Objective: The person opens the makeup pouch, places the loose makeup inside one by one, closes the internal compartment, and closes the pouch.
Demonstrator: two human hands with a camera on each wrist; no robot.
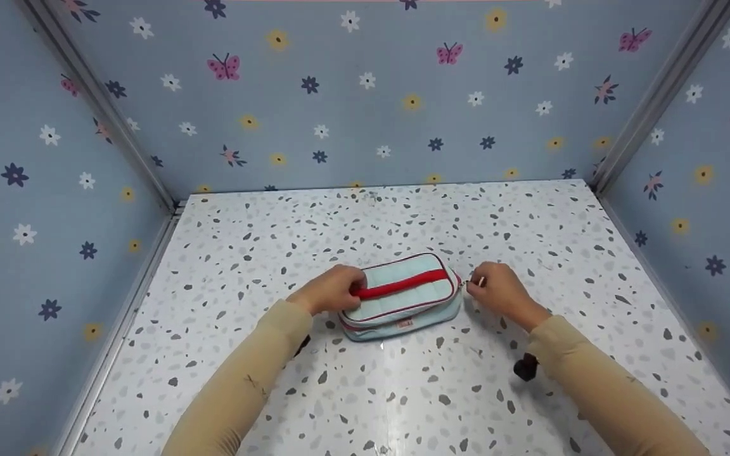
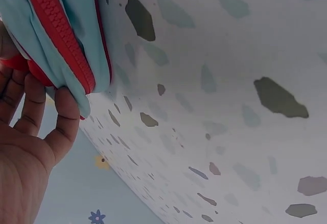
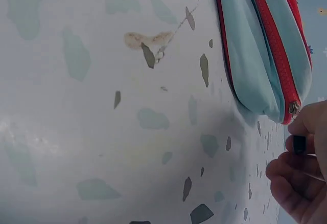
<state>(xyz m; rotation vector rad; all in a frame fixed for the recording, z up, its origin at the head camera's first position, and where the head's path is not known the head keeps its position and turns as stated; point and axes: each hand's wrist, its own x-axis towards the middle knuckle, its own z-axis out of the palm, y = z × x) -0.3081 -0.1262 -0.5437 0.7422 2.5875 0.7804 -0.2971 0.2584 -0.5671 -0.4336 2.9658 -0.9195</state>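
Note:
A pale blue zippered pouch (image 1: 406, 310) with red piping lies on the speckled table, a red strap (image 1: 406, 285) running along its top. My left hand (image 1: 333, 288) grips the strap near the pouch's left end. In the left wrist view, that hand's fingers (image 2: 65, 116) curl against the pouch by the red zipper (image 2: 59, 32). At the opposite end, my right hand (image 1: 498, 288) pinches the zipper pull. The right wrist view shows the metal slider (image 3: 294, 108) at the zipper's end and a dark pull tab (image 3: 299, 144) between thumb and finger. The zipper teeth look closed.
The white speckled tabletop (image 1: 263, 240) surrounds the pouch. Blue flowered panels (image 1: 365, 95) stand behind it and on both sides, joined by metal posts (image 1: 663, 95). A brownish mark (image 3: 135, 40) shows on the table in the right wrist view.

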